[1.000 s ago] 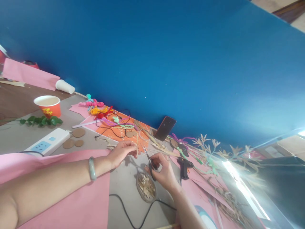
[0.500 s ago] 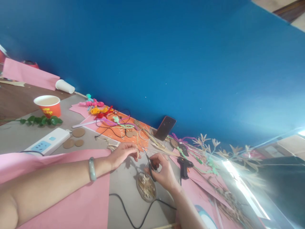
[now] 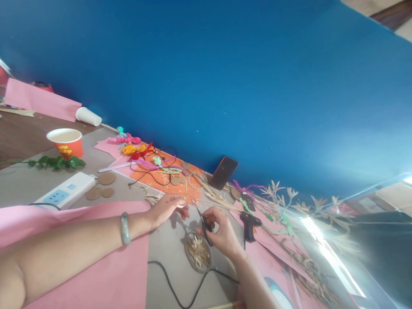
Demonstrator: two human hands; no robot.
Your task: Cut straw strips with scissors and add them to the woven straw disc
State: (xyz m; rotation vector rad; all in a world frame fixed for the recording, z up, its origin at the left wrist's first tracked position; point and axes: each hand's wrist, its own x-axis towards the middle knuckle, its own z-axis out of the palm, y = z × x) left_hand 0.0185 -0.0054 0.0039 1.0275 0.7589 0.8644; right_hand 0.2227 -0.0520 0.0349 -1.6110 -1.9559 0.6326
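Observation:
My right hand point(image 3: 222, 231) is closed round the handles of a pair of scissors point(image 3: 200, 214), whose blades point up and left toward my other hand. My left hand point(image 3: 170, 209) has thumb and fingers pinched on a small pale strip point(image 3: 182, 205), too small to name surely. Just below the scissors sits an oval dish point(image 3: 208, 269) holding many short straw-coloured clippings point(image 3: 197, 251). Beyond my hands, an orange sheet point(image 3: 151, 177) carries dried stalks and loose bits.
A black phone point(image 3: 224, 172) leans against the blue wall. A glue gun point(image 3: 249, 225) lies right of my right hand. At left are a power strip point(image 3: 67, 191), cork-coloured discs point(image 3: 107, 178) and a paper cup point(image 3: 69, 145). A black cable point(image 3: 170, 285) crosses the near table.
Both hands stay nearly in place. The left fingers have shifted slightly, and the scissors have turned a little in the right hand.

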